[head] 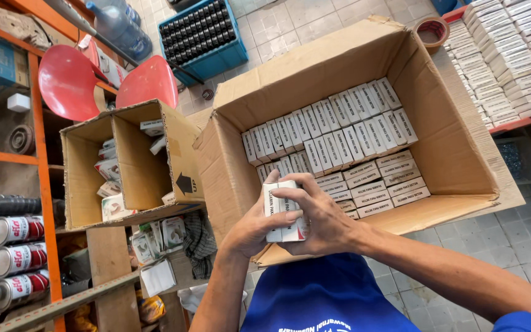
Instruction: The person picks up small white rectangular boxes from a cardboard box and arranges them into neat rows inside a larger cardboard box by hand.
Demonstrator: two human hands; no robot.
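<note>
I see both hands gripping a small stack of white boxes (pixel 283 212) at the near edge of the large cardboard carton (pixel 462 160). The left hand (pixel 254 229) closes on the stack from the left side, thumb across its front, while the right hand (pixel 321 215) wraps over the top and right side — both clamped firmly on it. The boxes stand on end, long axis running near-vertical in the view, upper ends pointing toward the carton's interior, printed faces toward me. Inside the carton, rows of matching white boxes (pixel 333 141) are packed — the far rows upright, the nearer ones lying flat. To the left sits a smaller open carton (pixel 127 166) on an orange shelf (pixel 43 184), with spray cans (pixel 10 252) below. More white boxes (pixel 511 55) are stacked on the table at right.
</note>
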